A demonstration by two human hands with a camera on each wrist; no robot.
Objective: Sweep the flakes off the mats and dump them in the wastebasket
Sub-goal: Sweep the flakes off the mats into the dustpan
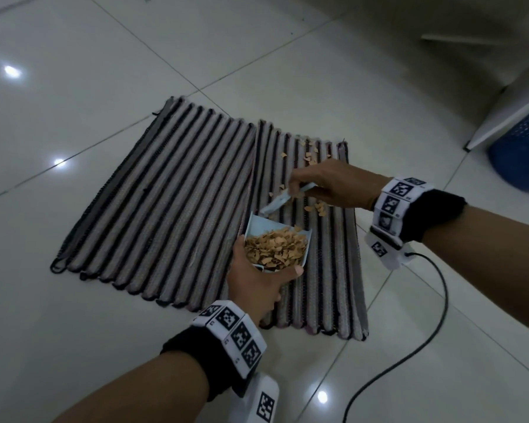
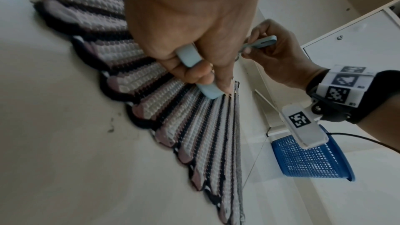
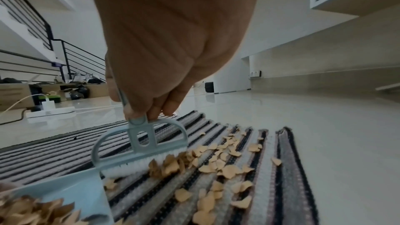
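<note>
Mats: two striped mats [image 1: 171, 209] lay side by side on the tiled floor [image 1: 74, 71], the right one [image 1: 327, 270] overlapping the left one's edge.
Left hand: the left hand [image 1: 257, 282] curled round the handle of a pale blue dustpan [image 1: 258, 228], whose front lip rested on the right mat; the pan was heaped with tan flakes [image 1: 275, 247].
Right hand: the right hand [image 1: 327, 187] pinched the handle of a small blue brush [image 3: 140, 145], white bristles down on the mat just beyond the pan's lip.
Loose flakes: scattered flakes [image 3: 225, 162] lay along the right mat's far half, some close to its right edge (a few against the bristles).
Wastebasket: a blue mesh wastebasket [image 1: 522, 154] stood on the floor at far right, well apart from the mats.
Open room: bare tile ran all round the mats; a black cable [image 1: 434, 315] curved over the floor to the near right.
Views: only the right wrist view showed a stair railing [image 3: 32, 40] and a power strip [image 3: 49, 113]; the left wrist view showed the dustpan's handle in the curled fingers.
</note>
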